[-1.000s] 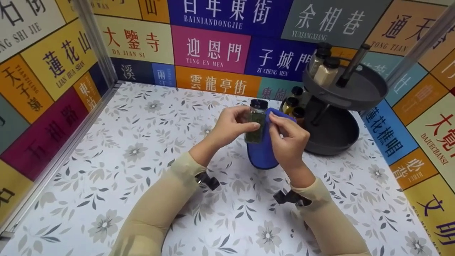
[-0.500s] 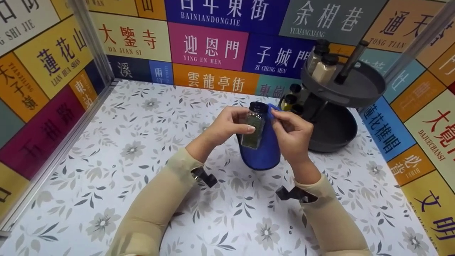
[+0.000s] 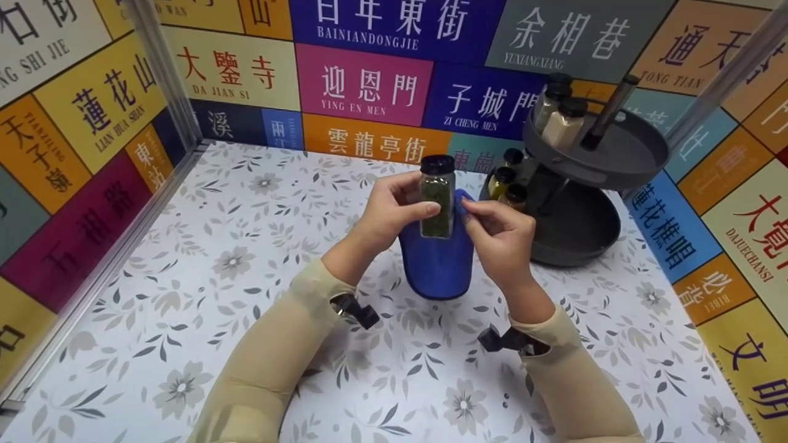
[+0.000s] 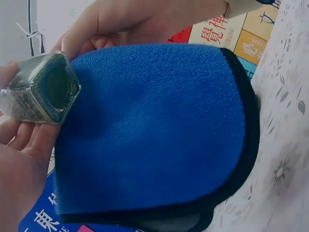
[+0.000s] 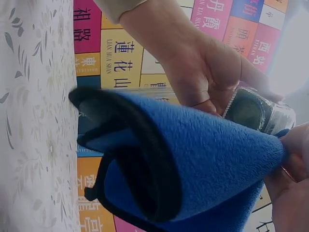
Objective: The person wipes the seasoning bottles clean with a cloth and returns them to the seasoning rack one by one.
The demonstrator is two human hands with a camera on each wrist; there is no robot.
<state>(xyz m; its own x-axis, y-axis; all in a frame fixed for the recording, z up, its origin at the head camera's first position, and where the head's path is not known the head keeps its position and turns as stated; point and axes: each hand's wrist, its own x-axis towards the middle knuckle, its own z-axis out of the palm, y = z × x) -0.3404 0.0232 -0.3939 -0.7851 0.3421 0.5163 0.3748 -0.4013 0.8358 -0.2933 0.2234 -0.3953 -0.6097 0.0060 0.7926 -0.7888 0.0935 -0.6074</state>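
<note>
My left hand (image 3: 383,212) holds a glass spice jar (image 3: 438,184) with a black lid and dark green contents, the thumb across its front. The jar stands nearly upright above the table, and its clear bottom (image 4: 55,87) shows in the left wrist view. A blue cloth with black edging (image 3: 437,271) hangs behind and below the jar. Between thumb and fingertips, my right hand (image 3: 505,240) pinches the top of this cloth just right of the jar. Folded layers of the cloth (image 5: 193,154) show in the right wrist view, partly covering the left hand's fingers.
At the back right stands a two-tier dark rack (image 3: 572,240). Its upper tray (image 3: 634,144) bears two black-lidded jars (image 3: 563,126); several more jars (image 3: 502,181) stand at the lower tray's left. Printed panels (image 3: 369,86) wall in the flower-patterned table (image 3: 184,295).
The left hand has lifted the jar a little and moved it slightly left, after tilting it. The cloth's hanging part has swung left beneath the jar; the right hand still pinches its top.
</note>
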